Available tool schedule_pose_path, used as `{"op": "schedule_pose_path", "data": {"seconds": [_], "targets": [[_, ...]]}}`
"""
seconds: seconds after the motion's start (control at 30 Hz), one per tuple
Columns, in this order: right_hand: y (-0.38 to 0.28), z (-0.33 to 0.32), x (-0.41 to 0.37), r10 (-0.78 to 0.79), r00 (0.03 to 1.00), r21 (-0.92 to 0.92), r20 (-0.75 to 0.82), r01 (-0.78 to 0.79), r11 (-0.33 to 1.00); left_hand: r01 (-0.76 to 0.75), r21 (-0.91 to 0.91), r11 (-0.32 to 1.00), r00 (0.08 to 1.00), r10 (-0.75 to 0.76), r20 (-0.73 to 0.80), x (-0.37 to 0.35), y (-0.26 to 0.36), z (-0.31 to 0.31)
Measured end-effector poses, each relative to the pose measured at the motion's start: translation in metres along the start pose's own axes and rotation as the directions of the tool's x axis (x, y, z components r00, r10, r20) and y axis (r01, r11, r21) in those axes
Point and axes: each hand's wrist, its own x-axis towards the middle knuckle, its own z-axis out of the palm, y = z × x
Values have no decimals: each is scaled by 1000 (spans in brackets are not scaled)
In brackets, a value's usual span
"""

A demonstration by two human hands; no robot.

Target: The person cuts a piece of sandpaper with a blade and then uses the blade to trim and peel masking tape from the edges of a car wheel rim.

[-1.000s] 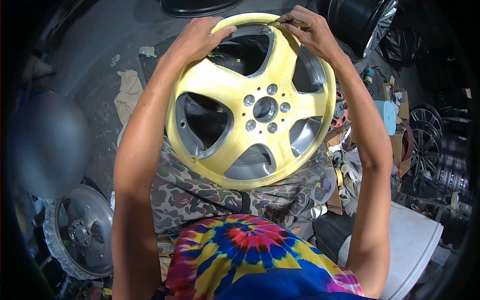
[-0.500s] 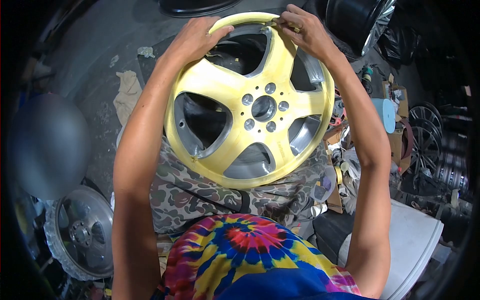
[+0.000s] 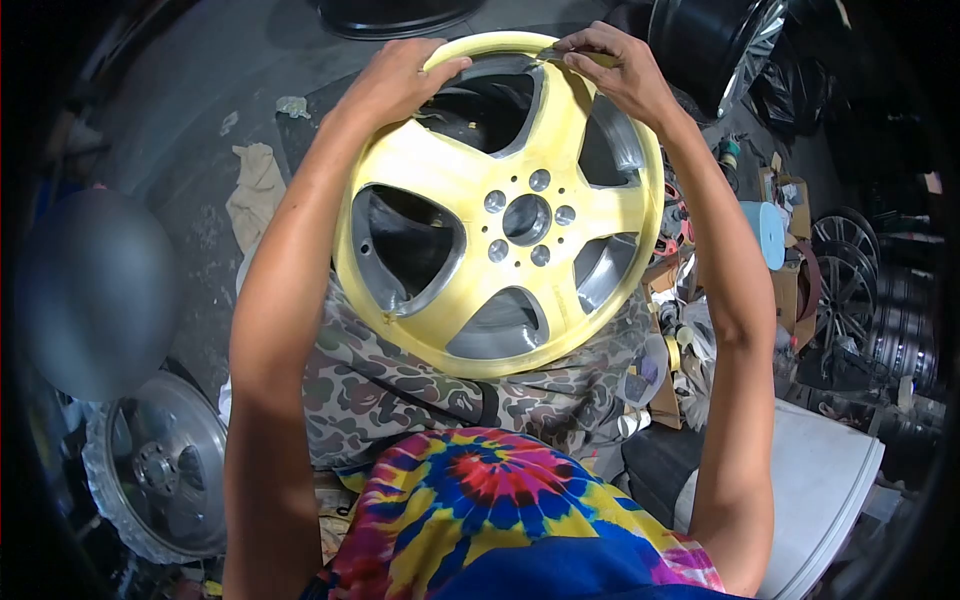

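Note:
A yellow-coated five-spoke car wheel rim (image 3: 510, 190) lies face up in front of me, tilted against my camouflage-clad legs. Bare grey metal shows inside its openings and in the lug holes. My left hand (image 3: 405, 80) grips the far left edge, thumb along the outer lip. At the far edge, right of the top, my right hand (image 3: 615, 72) is closed in a pinch against the lip. A small greyish piece shows at its fingertips, too small to name.
A bare wheel (image 3: 160, 465) stands at the lower left, and a beige cloth (image 3: 257, 195) lies on the floor. A dark wheel barrel (image 3: 700, 45) is at upper right. On the right are a blue roll (image 3: 765, 232), cardboard boxes, stacked wheels (image 3: 845, 270) and a white panel (image 3: 825, 490).
My right hand has shifted slightly down at the lip, its fingers now more stretched toward the left. The wheel's far edge sits a little lower in view. My left hand keeps its grip.

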Motion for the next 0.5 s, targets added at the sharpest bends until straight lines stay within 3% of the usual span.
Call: {"op": "schedule_pose_path", "data": {"seconds": [0.17, 0.23, 0.3, 0.37, 0.43, 0.5], "targets": [[11, 7, -3, -4, 1000, 12, 3, 4, 1000, 63, -1, 998, 998, -63, 25, -1, 5, -3], [0, 8, -3, 79, 997, 269, -11, -73, 960, 38, 16, 999, 999, -38, 6, -1, 1, -1], [-18, 2, -4, 95, 995, 268, -6, -90, 959, 13, 31, 999, 1000, -13, -13, -3, 1, 1], [-25, 0, -8, 128, 992, 259, -8, -122, 958, -181, 170, 969, 922, 227, -313, -9, 9, 4], [-22, 1, -10, 74, 997, 237, -26, -66, 969, -238, 145, 960, 894, 275, -353, -12, 42, -3], [-27, 0, -14, 150, 989, 285, -5, -143, 948, -275, 130, 953, 863, 304, -404, -6, 62, -4]]}}
